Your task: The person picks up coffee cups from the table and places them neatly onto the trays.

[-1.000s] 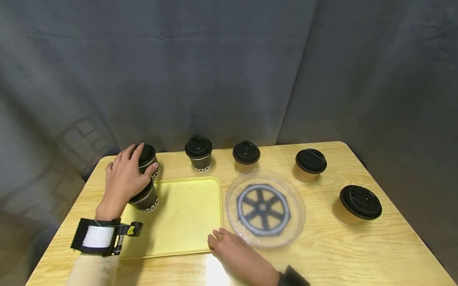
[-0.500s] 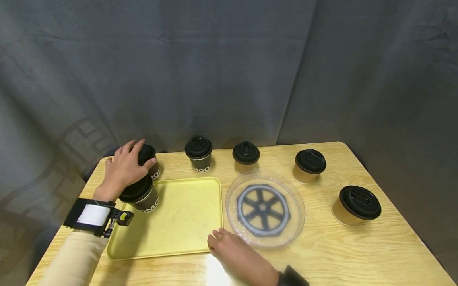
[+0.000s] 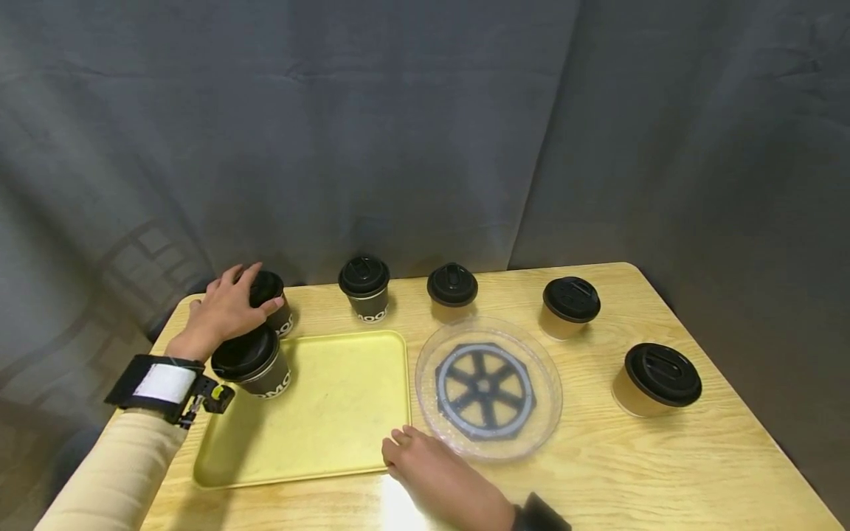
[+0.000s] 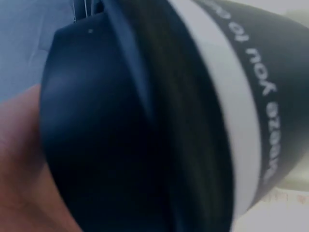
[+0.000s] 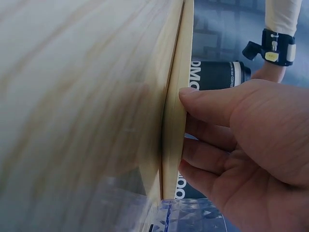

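Observation:
My left hand (image 3: 226, 313) is at the black-lidded paper coffee cup (image 3: 282, 318) at the table's back left. Its fingers spread along the lid's left and far side, with the thumb out in front. Under that wrist a second dark coffee cup (image 3: 268, 375) stands upright on the yellow tray (image 3: 339, 413). This nearer cup's black lid (image 4: 96, 116) and pale band fill the left wrist view, hiding the fingertips. My right hand (image 3: 438, 472) rests at the tray's front right corner. In the right wrist view its loosely bent fingers (image 5: 203, 152) overlap the tray rim.
A clear round dish (image 3: 550, 413) with a dark wheel-like pattern stands right of the tray. Along the back and right are a dark cup (image 3: 369, 304) and tan lidded cups (image 3: 451, 311). A grey curtain (image 3: 398, 133) hangs behind the table.
My left hand has shifted slightly left, uncovering the lid of the cup on the tray. Both left cups keep their places. My right hand stays at the tray corner; the head view has shifted slightly.

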The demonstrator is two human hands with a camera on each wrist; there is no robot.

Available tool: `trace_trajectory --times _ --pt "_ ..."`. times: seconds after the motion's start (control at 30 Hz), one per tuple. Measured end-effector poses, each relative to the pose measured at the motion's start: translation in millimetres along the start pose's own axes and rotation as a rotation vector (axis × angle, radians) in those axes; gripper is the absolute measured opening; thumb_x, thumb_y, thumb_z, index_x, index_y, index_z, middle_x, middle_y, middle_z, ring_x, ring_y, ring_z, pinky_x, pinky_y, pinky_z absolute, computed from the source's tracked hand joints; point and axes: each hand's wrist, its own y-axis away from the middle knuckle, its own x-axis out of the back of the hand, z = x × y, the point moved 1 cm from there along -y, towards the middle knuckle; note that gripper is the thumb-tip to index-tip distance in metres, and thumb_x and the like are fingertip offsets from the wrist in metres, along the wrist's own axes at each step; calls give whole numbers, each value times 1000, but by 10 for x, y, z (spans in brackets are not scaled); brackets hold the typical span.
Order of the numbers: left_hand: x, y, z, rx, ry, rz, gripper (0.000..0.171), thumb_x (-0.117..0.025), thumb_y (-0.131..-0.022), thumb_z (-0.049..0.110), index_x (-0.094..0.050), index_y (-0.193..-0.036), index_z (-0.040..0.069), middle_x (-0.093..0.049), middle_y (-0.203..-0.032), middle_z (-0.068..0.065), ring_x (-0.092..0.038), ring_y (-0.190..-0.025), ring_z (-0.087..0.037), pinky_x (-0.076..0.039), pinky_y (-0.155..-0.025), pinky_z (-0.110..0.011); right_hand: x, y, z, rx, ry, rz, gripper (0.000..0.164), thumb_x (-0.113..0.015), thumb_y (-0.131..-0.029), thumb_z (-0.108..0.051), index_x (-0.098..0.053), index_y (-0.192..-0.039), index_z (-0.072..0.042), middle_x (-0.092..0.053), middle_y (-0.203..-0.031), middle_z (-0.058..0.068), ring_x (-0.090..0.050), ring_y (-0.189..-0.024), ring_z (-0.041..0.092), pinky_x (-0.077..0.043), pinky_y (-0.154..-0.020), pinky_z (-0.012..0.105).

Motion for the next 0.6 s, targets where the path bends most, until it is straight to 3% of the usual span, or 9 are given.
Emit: trace_trajectory --times 0.27,0.6 --pt "29 -26 8 -18 -11 -51 87 -53 -94 52 -12 -156 6 -8 -154 -36 -19 -132 -65 -33 -92 -78 -2 10 -3 1 8 11 10 -60 -95 -22 -56 -86 -21 -47 -80 -15 -44 -75 -2 -36 -60 8" --pt "1 -60 -32 -63 0 -74 78 -55 -96 39 -18 -153 -1 -13 -151 -40 -21 -132 -64 -28 -102 -76 6 8 -3 -3 18 13 11 -58 -97 -21 -55 -86 -22 -45 -79 -14 -43 -73 -2 -35 -59 8"
